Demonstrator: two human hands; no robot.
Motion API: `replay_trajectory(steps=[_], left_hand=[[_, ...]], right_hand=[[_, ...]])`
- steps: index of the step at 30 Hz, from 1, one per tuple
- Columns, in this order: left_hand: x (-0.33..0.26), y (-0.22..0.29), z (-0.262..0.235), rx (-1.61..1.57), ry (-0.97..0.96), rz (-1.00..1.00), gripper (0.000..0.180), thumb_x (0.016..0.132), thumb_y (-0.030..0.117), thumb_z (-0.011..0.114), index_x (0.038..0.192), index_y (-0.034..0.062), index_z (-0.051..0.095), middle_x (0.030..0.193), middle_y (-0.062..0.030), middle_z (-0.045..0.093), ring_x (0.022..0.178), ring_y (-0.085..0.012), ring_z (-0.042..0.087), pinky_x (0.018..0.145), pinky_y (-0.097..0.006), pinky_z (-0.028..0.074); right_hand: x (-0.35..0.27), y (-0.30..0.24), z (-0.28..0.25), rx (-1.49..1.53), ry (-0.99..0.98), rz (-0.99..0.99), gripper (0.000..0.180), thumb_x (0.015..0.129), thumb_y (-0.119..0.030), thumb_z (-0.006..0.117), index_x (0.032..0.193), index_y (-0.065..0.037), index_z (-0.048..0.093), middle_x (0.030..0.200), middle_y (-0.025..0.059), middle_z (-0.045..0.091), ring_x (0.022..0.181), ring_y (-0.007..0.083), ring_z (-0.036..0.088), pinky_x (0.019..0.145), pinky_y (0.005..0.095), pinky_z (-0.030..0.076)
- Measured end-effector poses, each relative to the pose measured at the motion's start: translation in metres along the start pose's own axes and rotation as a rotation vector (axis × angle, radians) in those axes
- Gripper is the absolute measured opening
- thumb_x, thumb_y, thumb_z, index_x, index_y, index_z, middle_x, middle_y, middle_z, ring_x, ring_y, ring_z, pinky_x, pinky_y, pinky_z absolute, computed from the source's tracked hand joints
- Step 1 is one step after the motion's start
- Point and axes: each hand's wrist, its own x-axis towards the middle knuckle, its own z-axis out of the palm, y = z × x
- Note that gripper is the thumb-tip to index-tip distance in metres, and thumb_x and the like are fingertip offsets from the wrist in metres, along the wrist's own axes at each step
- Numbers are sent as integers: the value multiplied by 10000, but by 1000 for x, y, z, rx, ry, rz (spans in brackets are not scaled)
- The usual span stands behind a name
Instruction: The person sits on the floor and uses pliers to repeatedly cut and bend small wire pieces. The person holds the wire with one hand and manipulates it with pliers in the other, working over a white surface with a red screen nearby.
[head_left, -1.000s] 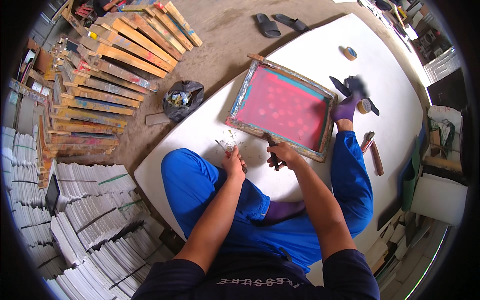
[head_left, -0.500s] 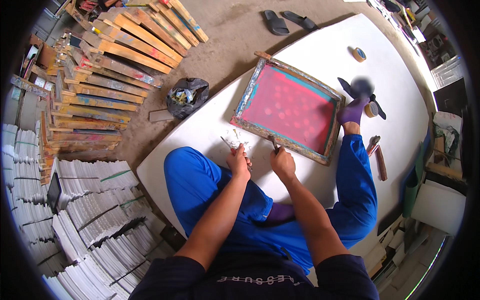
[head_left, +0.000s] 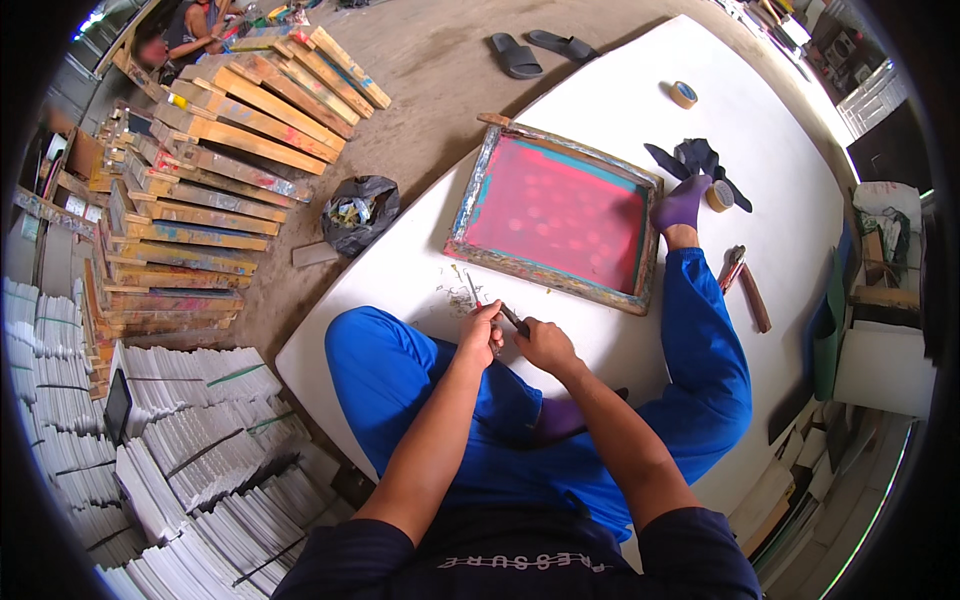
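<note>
My left hand [head_left: 482,332] is closed around a slim tool with a narrow metal end [head_left: 472,288] that points away from me; its exact kind is unclear. In my closed right hand [head_left: 546,348] is a dark, stick-like tool [head_left: 514,319], its far end at the fingers of my left hand. Both hands are above my bent left leg. Just beyond them lies a screen-printing frame [head_left: 560,215] with pink mesh, a teal border and a worn, paint-stained rim. Small dark and yellowish bits [head_left: 458,292] are scattered on the white board [head_left: 400,270] beside it.
My right foot in a purple sock [head_left: 684,207] rests against the frame's right side. Tape rolls [head_left: 683,95], a dark cloth [head_left: 697,157] and red-handled pliers [head_left: 735,268] lie around it. Left are wooden frames [head_left: 200,210], a black bag [head_left: 360,214] and paper stacks [head_left: 190,440]. Another person [head_left: 195,30] is far left.
My right hand has moved left and nearer to me, bringing the dark tool from the frame's near edge to my left hand. The view has shifted, showing another person at the far left.
</note>
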Motion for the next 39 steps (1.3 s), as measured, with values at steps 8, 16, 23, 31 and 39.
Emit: replay_trajectory(steps=[8,16,23,31,39], left_hand=[[4,2,-3,-135,309,154,194,892,232,733,889,121,574,725,12,519,439,-106,439,403,-290,345],[-5,8,5,-151,410,202,232,907,255,728,873,117,545,677,13,488,425,-116,431,388,-293,340],[-6,9,11,-135,403,226,256,893,272,740,864,106,547,677,1,501,420,-120,441,378,-296,344],[0,5,8,-78,398,231,236,876,282,744,903,133,564,702,13,494,468,-109,450,392,-287,344],[0,7,11,-76,423,259,298,886,286,744,826,86,532,664,-15,508,394,-128,448,350,-302,336]], right_hand=[[16,6,-14,675,-332,235,356,923,-342,622,1040,-6,606,840,124,684,698,229,696,576,370,542],[43,-4,-56,793,-292,365,365,950,-345,604,1061,-2,545,869,153,690,711,260,717,539,404,551],[55,0,-62,736,-348,397,376,955,-315,594,1121,16,530,874,188,697,690,275,719,506,403,546],[62,-7,-79,643,-400,443,335,949,-280,588,1106,10,529,806,179,683,630,262,704,415,378,537],[62,-14,-70,415,-248,311,277,903,-222,590,1048,13,576,690,137,639,533,196,655,369,349,485]])
